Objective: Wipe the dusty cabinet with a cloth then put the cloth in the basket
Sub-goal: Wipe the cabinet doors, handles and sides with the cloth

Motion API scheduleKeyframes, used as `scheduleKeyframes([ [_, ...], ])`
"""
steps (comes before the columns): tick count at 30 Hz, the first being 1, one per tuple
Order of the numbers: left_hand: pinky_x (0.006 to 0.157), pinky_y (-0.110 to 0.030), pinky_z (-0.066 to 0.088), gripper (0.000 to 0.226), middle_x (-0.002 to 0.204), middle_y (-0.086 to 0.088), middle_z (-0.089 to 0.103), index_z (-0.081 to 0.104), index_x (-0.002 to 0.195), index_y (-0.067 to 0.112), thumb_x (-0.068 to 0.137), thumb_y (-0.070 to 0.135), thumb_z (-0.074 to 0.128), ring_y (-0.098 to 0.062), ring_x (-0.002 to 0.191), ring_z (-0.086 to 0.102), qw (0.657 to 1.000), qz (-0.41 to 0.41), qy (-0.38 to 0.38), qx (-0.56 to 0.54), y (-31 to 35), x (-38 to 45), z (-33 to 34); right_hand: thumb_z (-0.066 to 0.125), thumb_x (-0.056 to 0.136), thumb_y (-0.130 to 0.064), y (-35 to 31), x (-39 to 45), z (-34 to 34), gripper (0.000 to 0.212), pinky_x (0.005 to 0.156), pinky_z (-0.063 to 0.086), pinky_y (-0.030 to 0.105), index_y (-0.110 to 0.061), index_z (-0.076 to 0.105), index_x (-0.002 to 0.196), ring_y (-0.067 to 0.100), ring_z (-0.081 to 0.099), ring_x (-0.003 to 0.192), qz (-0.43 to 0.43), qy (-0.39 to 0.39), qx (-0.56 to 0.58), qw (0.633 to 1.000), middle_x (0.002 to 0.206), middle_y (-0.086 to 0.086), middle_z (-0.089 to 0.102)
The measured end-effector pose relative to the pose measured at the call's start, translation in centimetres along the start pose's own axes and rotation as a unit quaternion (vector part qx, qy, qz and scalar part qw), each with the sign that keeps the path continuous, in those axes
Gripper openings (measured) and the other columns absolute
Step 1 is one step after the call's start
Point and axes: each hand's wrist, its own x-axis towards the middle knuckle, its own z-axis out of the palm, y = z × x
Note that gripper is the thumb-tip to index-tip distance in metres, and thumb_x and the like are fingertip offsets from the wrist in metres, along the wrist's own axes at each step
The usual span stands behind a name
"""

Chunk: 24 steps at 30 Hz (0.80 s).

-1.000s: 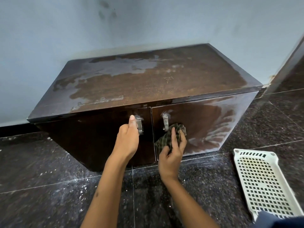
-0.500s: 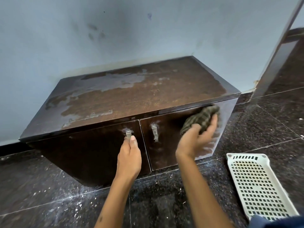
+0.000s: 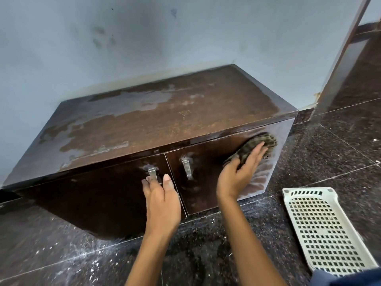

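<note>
Our right hand (image 3: pixel 237 174) presses the cloth (image 3: pixel 257 145) with spread fingers, left hand (image 3: pixel 162 197) open on the cabinet (image 3: pixel 165 124); unpinched, the cloth could slip.

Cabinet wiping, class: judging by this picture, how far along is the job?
Done: the left door looks dark and clean. In hand: the right hand presses the cloth on the right door, dust streaks below it. Left: pale dust on the cabinet top; the cloth must go into the basket.
</note>
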Motion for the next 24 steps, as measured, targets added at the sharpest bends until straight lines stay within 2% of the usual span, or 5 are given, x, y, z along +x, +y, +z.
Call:
scheduleKeyframes([
  [2,0.118,-0.037,0.009,0.061,0.158,-0.006,0.005,0.014,0.150,0.009,0.099,0.042,0.023,-0.019,0.145,0.004,0.992,0.085,0.084,0.040,-0.2,-1.0,0.7,0.048,0.093,-0.018,-0.8,-0.3,0.6,0.058,0.098,-0.010,-0.005,-0.013,0.029,0.147,0.002,0.009,0.138,0.008,0.032,0.008,0.999,0.157,0.005,0.019],
  [5,0.109,-0.016,0.022,0.063,0.138,-0.004,0.034,0.035,0.141,0.002,0.094,0.043,0.022,-0.009,0.128,0.031,0.961,0.239,0.138,0.018,0.3,-1.9,2.0,0.043,0.098,-0.023,-1.9,-4.0,1.7,0.048,0.115,0.013,0.022,-0.003,0.038,0.141,0.016,0.024,0.141,-0.151,-0.024,-0.006,0.988,0.152,0.015,0.027],
  [9,0.092,0.005,0.021,0.061,0.130,0.008,0.045,0.046,0.136,0.009,0.094,0.044,0.020,0.008,0.117,0.037,0.970,0.223,0.084,-0.049,1.0,-1.8,2.6,0.044,0.101,-0.020,1.8,-6.8,1.8,0.036,0.105,0.035,0.045,-0.005,0.052,0.132,0.028,0.040,0.134,-0.412,-0.163,-0.115,0.889,0.139,0.016,0.049],
  [20,0.117,-0.034,0.024,0.077,0.140,0.005,0.048,0.043,0.139,0.015,0.083,0.061,0.016,-0.004,0.131,0.041,0.972,0.052,-0.096,-0.206,1.0,-0.6,1.6,0.052,0.092,-0.002,-0.7,0.1,0.7,0.047,0.109,0.021,0.012,-0.014,0.046,0.137,0.025,0.047,0.121,-0.193,0.017,-0.056,0.979,0.148,0.009,0.038],
  [24,0.116,-0.039,0.024,0.081,0.142,0.000,0.047,0.046,0.137,0.016,0.085,0.074,0.024,-0.011,0.133,0.040,0.971,0.023,-0.078,-0.226,1.2,0.1,2.0,0.043,0.098,-0.014,-0.3,-4.8,1.3,0.039,0.109,0.030,0.034,-0.016,0.047,0.137,0.027,0.042,0.128,-0.347,-0.126,-0.068,0.927,0.150,0.007,0.034],
])
